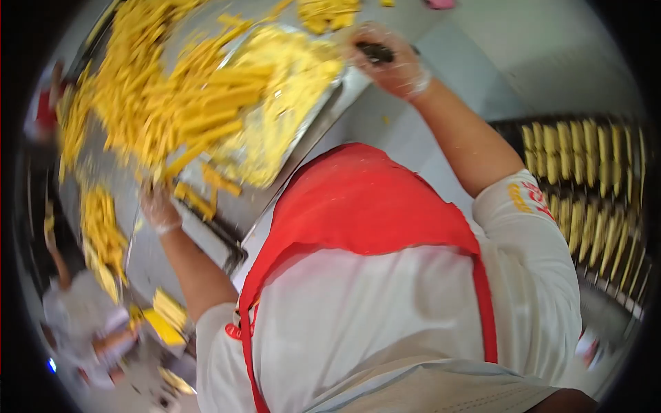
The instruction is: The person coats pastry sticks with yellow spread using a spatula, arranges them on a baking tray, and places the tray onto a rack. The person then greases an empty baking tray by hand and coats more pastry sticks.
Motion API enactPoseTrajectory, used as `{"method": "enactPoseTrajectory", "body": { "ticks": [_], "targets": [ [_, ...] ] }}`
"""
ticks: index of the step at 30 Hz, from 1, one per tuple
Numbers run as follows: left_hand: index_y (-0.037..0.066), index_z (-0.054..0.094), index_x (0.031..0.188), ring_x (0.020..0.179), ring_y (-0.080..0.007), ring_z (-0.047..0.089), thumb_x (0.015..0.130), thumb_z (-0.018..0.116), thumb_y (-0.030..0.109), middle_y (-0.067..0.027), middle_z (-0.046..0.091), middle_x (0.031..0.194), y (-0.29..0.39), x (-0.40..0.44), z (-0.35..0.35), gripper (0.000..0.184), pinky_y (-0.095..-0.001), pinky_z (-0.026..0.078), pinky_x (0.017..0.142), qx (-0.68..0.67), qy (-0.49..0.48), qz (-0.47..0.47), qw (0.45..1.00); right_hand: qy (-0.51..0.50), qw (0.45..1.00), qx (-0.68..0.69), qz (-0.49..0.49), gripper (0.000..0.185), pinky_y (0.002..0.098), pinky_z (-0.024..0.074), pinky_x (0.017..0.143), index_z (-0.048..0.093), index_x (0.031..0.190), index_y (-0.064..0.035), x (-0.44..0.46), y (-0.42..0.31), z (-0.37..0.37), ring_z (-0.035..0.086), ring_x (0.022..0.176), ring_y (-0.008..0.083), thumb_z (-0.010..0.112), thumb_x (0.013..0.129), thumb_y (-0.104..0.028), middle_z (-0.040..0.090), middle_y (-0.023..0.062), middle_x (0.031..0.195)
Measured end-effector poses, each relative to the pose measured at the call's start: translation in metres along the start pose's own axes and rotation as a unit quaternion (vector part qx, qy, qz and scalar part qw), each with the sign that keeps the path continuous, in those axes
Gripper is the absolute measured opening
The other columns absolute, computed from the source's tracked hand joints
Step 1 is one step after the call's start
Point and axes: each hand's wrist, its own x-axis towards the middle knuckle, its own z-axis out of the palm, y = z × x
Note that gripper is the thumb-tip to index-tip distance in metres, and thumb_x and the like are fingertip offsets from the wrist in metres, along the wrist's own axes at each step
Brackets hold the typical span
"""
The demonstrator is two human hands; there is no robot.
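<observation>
My left hand (162, 206), in a clear plastic glove, reaches the near edge of a large pile of yellow strips (155, 103). Its fingertips touch or lie beside the strips; blur hides whether they grip any. My right hand (392, 65), also gloved, is closed around a dark object (375, 51), perhaps a tool's handle; the rest of it is hidden. Between my hands sits a metal tray (318, 113) coated with a pale yellow, creamy layer (275, 131). Several yellow strips lie across the tray's left part.
The strips spread over a metal table (148, 258), with another heap (103, 227) at left. To the right stand racks (582, 193) holding rows of long yellow pieces. Co-workers (86, 316) are at the left edge, near a yellow block (164, 327). A pink item (439, 3) lies at the top.
</observation>
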Motion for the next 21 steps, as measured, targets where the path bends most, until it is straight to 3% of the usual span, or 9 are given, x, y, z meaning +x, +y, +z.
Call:
{"method": "enactPoseTrajectory", "body": {
  "ticks": [1,2,8,10,11,16,18,19,21],
  "targets": [
    [0.008,0.065,0.115,0.111,-0.0310,0.057,0.086,0.060,0.008,-0.0131,0.063,0.117,0.032,0.016,-0.034,0.030,-0.0366,0.046,0.096,-0.315,-0.007,-0.174,0.933,-0.013,0.998,-0.032,-0.043,0.016,0.0363,0.0466,0.066,0.058,0.093,-0.0013,0.006,0.007,0.004,0.056,0.074,0.0295,0.070,0.082,-0.005,0.057,0.0124,0.085],
    [0.007,0.066,0.114,0.109,-0.0315,0.058,0.084,0.061,0.008,-0.0130,0.064,0.115,0.063,0.031,-0.062,0.031,-0.0374,0.047,0.095,-0.588,0.011,-0.322,0.742,-0.057,0.998,-0.026,-0.017,0.014,0.0376,0.0470,0.068,0.058,0.090,-0.0021,0.010,0.007,0.005,0.057,0.076,0.0320,0.068,0.083,-0.007,0.058,0.0125,0.085],
    [0.001,0.064,0.105,0.093,-0.0331,0.061,0.077,0.058,0.002,-0.0176,0.064,0.100,0.183,0.053,-0.067,0.029,-0.0397,0.050,0.082,-0.302,-0.050,-0.065,0.950,-0.204,0.977,-0.065,0.002,0.018,0.0390,0.0499,0.071,0.059,0.091,-0.0052,0.009,0.051,0.058,0.060,0.083,0.0367,0.063,0.087,-0.022,0.062,0.0156,0.088],
    [0.000,0.063,0.102,0.092,-0.0376,0.060,0.076,0.058,0.006,-0.0202,0.064,0.100,0.218,0.066,-0.075,0.027,-0.0421,0.050,0.082,-0.325,-0.136,-0.135,0.926,-0.124,0.984,0.032,0.123,0.019,0.0359,0.0502,0.065,0.059,0.090,-0.0050,0.015,0.058,0.074,0.062,0.073,0.0306,0.064,0.088,-0.023,0.063,0.0131,0.080],
    [0.000,0.063,0.102,0.092,-0.0376,0.060,0.076,0.058,0.006,-0.0202,0.064,0.100,0.230,0.069,-0.073,0.027,-0.0421,0.050,0.082,-0.317,-0.136,-0.147,0.927,-0.166,0.893,0.228,0.352,0.021,0.0317,0.0486,0.059,0.059,0.087,-0.0049,0.029,0.043,0.072,0.062,0.063,0.0185,0.066,0.087,-0.024,0.062,0.0086,0.072],
    [-0.001,0.058,0.101,0.085,-0.0402,0.062,0.074,0.064,0.015,-0.0232,0.064,0.090,0.262,0.077,-0.063,0.031,-0.0442,0.050,0.077,-0.431,-0.069,-0.286,0.853,-0.183,0.866,0.400,0.235,0.019,0.0277,0.0473,0.056,0.057,0.083,-0.0057,0.046,0.030,0.077,0.059,0.063,0.0092,0.066,0.089,-0.022,0.059,0.0046,0.069],
    [0.000,0.058,0.102,0.087,-0.0395,0.063,0.074,0.064,0.014,-0.0222,0.064,0.090,0.268,0.079,-0.064,0.032,-0.0435,0.050,0.078,-0.423,-0.073,-0.298,0.853,-0.298,0.923,0.244,0.021,0.017,0.0298,0.0488,0.060,0.058,0.085,-0.0054,0.045,0.044,0.084,0.061,0.067,0.0125,0.064,0.090,-0.021,0.059,0.0054,0.071],
    [-0.001,0.057,0.107,0.087,-0.0349,0.064,0.073,0.064,0.010,-0.0205,0.065,0.093,0.274,0.081,-0.065,0.036,-0.0401,0.050,0.079,-0.385,-0.073,-0.292,0.873,-0.233,0.958,-0.073,-0.149,0.017,0.0326,0.0492,0.066,0.059,0.087,-0.0052,0.050,0.065,0.085,0.061,0.072,0.0164,0.065,0.089,-0.021,0.060,0.0069,0.075],
    [-0.002,0.056,0.111,0.088,-0.0303,0.066,0.072,0.063,0.007,-0.0188,0.066,0.095,0.283,0.090,-0.072,0.040,-0.0366,0.051,0.080,-0.349,-0.069,-0.290,0.888,-0.207,0.971,0.005,-0.118,0.016,0.0334,0.0492,0.068,0.059,0.087,-0.0050,0.057,0.059,0.074,0.061,0.072,0.0181,0.066,0.088,-0.020,0.060,0.0077,0.077]
  ]
}}
